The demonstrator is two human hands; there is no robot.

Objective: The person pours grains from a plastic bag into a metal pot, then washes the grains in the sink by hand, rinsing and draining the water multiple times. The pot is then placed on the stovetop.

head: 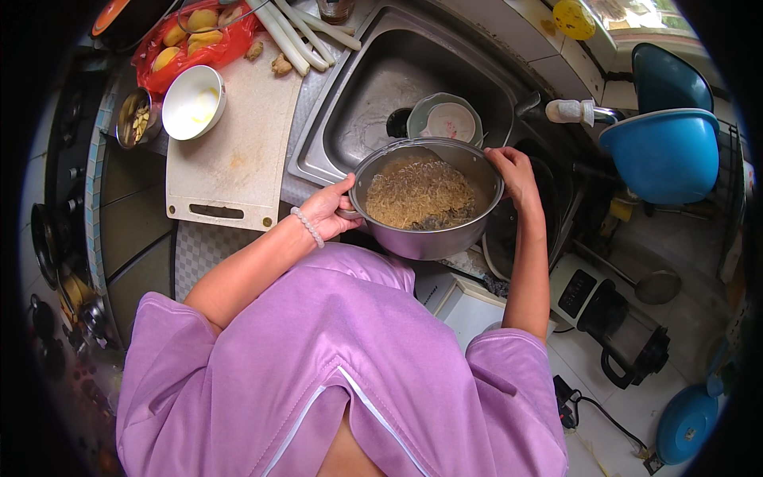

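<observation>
A large stainless steel pot [426,238] is held in front of my body, over the near edge of the sink. Liquid with thin, golden-brown shreds and some darker pieces fills its lower part. My left hand [329,211], with a beaded bracelet at the wrist, grips the side handle. On the opposite side my right hand [514,176] holds the pot at its rim, thumb on top; the handle there is hidden. Behind the pot, a pale green bowl [415,122] with a smaller white dish [451,122] in it sits in the steel sink [363,89].
Left of the sink lies a cutting board [238,161] bearing a white bowl [194,102], near leeks [292,36] and a red bag [229,50] of potatoes. The faucet [569,111] and blue basins [661,155] are at right, above a blender [620,334].
</observation>
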